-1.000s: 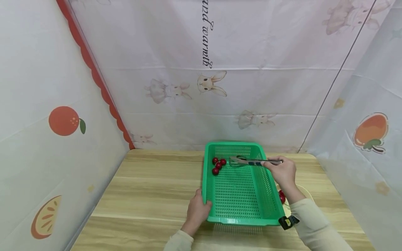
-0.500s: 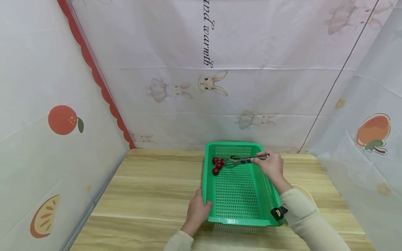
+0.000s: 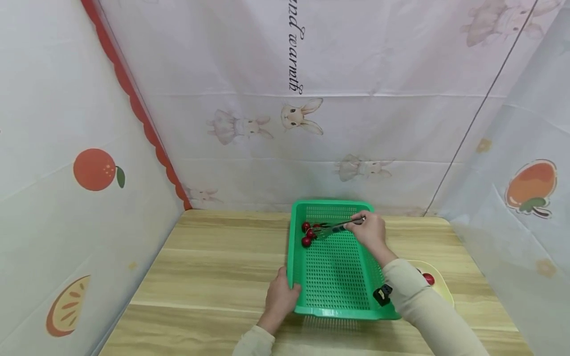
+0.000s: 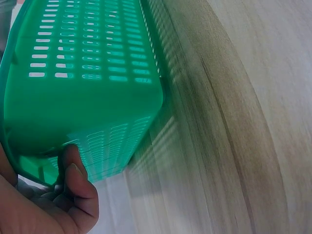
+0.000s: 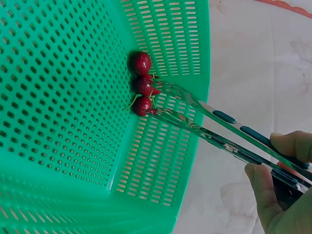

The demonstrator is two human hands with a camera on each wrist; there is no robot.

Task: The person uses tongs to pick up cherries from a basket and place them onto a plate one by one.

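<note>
A green perforated plastic basket (image 3: pixel 334 282) stands on the wooden table. With its fingers curled under the rim, my left hand (image 3: pixel 280 296) grips the basket's left side near the front corner; the left wrist view shows this hand (image 4: pixel 68 195) from below the rim. My right hand (image 3: pixel 370 236) holds metal tongs (image 5: pixel 222 129) with dark grip inserts, thumb and fingers on opposite arms. The tongs reach over the basket's far part, and their spread tips are right at the cherries. Several dark red cherries (image 5: pixel 142 63) with green stems cluster in the basket's far left corner.
A pale yellow plate (image 3: pixel 441 291) stands to the right of the basket, partly hidden by the right sleeve, with a red cherry (image 3: pixel 429 279) showing on it. A patterned white curtain (image 3: pixel 249 183) hangs close behind the table's far edge.
My right hand has moved left with the tongs, bringing their tips from beside the cherries onto them. The left hand and basket have stayed put. More of the yellow plate shows now.
</note>
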